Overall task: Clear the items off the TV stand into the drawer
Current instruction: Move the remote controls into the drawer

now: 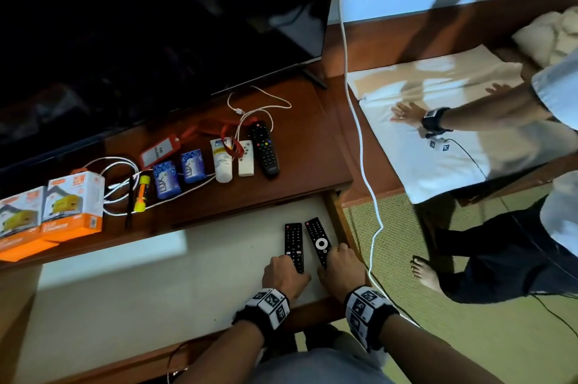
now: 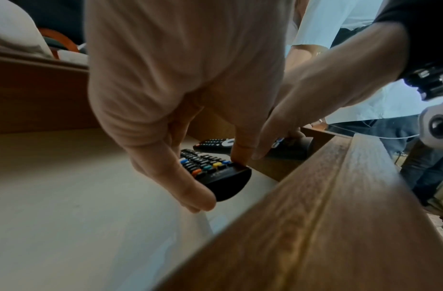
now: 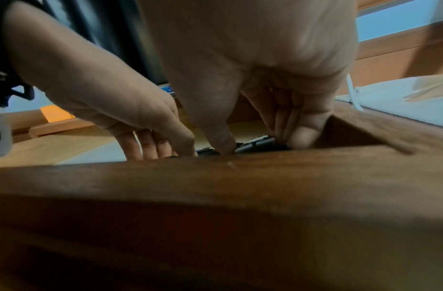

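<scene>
The drawer [image 1: 156, 283] of the TV stand [image 1: 306, 164] is pulled out, showing a pale floor. Two black remotes lie side by side at its right end. My left hand [image 1: 289, 264] pinches the near end of the remote with coloured buttons [image 1: 294, 239] [image 2: 210, 167] between thumb and fingers. My right hand [image 1: 331, 258] [image 3: 261, 144] grips the near end of the remote with a white ring [image 1: 317, 239] [image 3: 258, 142], close to the drawer's right wall. On the stand lie a third black remote [image 1: 264, 149], a white remote [image 1: 245, 158], a white tube [image 1: 223, 161] and two blue soap packs [image 1: 178, 174].
Farther left on the stand are a yellow torch [image 1: 142, 193], an orange card holder [image 1: 159, 153], white cables [image 1: 119, 171] and two orange-white boxes [image 1: 50, 214]. The TV [image 1: 156, 24] overhangs the back. Another person [image 1: 531, 121] stands at right; a white cord [image 1: 362, 149] hangs beside the drawer.
</scene>
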